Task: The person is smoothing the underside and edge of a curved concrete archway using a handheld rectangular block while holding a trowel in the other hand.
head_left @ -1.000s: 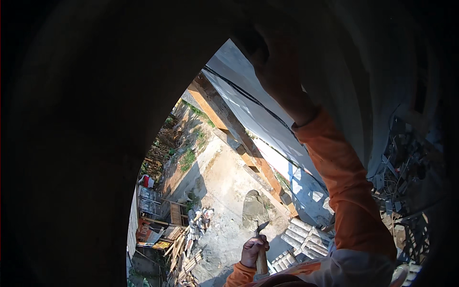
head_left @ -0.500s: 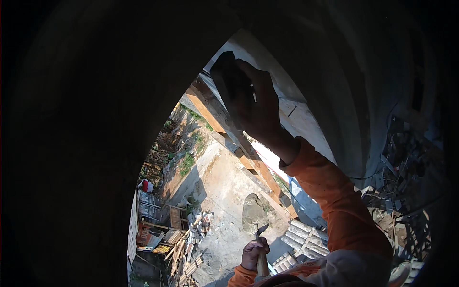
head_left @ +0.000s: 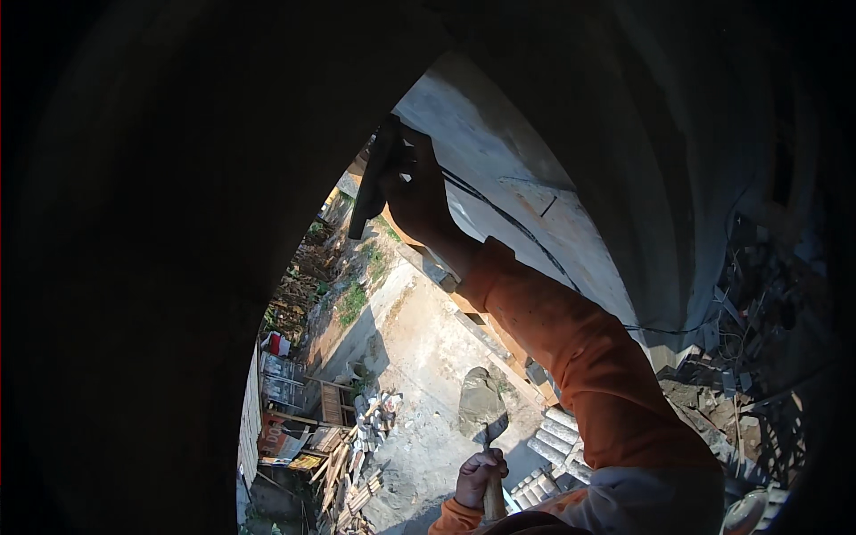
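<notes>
My right hand (head_left: 417,192), at the end of a raised orange sleeve, is closed around a dark, flat plastering float (head_left: 373,183). The float is in shadow and tilted nearly edge-on, beside a pale, smooth plaster surface (head_left: 499,152). Lower down, my left hand (head_left: 480,474) is wrapped round the wooden handle of a trowel (head_left: 482,406). Its broad blade points away from me and looks covered with grey mortar. The fingertips of my right hand are partly lost in the dark.
Dark curved surfaces frame both sides. Far below lie sandy ground (head_left: 419,321), a wood pile (head_left: 334,473) and an orange-brown timber beam (head_left: 508,343). Bamboo poles (head_left: 557,441) are close to my right arm. Dark cables (head_left: 513,218) cross the pale surface; rubble (head_left: 722,410) lies at right.
My right hand has moved left and slightly down with the float, which has turned more edge-on. The cables behind it now show. My left hand and trowel have barely shifted; more of the blade's face shows.
</notes>
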Motion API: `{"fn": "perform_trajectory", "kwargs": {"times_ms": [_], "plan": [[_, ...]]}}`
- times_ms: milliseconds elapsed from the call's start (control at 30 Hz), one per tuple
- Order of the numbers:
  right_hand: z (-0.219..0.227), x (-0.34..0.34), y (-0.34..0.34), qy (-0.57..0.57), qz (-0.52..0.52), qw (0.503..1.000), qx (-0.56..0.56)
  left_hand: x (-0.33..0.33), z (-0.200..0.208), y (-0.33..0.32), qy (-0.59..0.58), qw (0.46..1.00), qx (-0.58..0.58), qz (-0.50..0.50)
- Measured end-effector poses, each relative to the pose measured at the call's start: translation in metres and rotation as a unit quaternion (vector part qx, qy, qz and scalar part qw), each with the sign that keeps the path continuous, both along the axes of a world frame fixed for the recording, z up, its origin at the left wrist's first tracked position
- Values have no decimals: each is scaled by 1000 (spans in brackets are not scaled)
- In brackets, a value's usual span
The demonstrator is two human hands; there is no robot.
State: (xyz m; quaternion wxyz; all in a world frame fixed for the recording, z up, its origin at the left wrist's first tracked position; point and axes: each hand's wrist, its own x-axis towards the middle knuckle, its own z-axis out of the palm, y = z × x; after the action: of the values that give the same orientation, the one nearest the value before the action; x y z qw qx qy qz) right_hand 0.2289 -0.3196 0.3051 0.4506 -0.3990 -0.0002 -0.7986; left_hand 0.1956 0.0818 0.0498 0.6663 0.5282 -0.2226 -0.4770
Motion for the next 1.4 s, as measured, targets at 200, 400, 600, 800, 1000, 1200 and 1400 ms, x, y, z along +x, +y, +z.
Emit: {"fn": "perform_trajectory", "kwargs": {"times_ms": [200, 400, 600, 800, 1000, 1200, 1400], "plan": [[16, -57, -1, -102, 124, 984, 76, -5, 3, -1, 11, 999, -28, 12], [4, 14, 29, -4, -51, 999, -2, 3, 1, -5, 16, 1000, 11, 5], [20, -40, 12, -174, 162, 969, 73, 3, -3, -2, 21, 1000, -8, 20], [1, 31, 82, -49, 70, 996, -16, 9, -10, 1, 46, 999, 22, 20], [10, -5, 44, -116, 94, 986, 70, 5, -13, 0, 53, 998, 1, 32], [-5, 36, 140, -26, 171, 984, -43, 14, -20, -2, 57, 996, 25, 56], [-95, 14, 128, 170, 173, 970, -11, 15, -4, -1, 34, 995, 8, 90]]}}
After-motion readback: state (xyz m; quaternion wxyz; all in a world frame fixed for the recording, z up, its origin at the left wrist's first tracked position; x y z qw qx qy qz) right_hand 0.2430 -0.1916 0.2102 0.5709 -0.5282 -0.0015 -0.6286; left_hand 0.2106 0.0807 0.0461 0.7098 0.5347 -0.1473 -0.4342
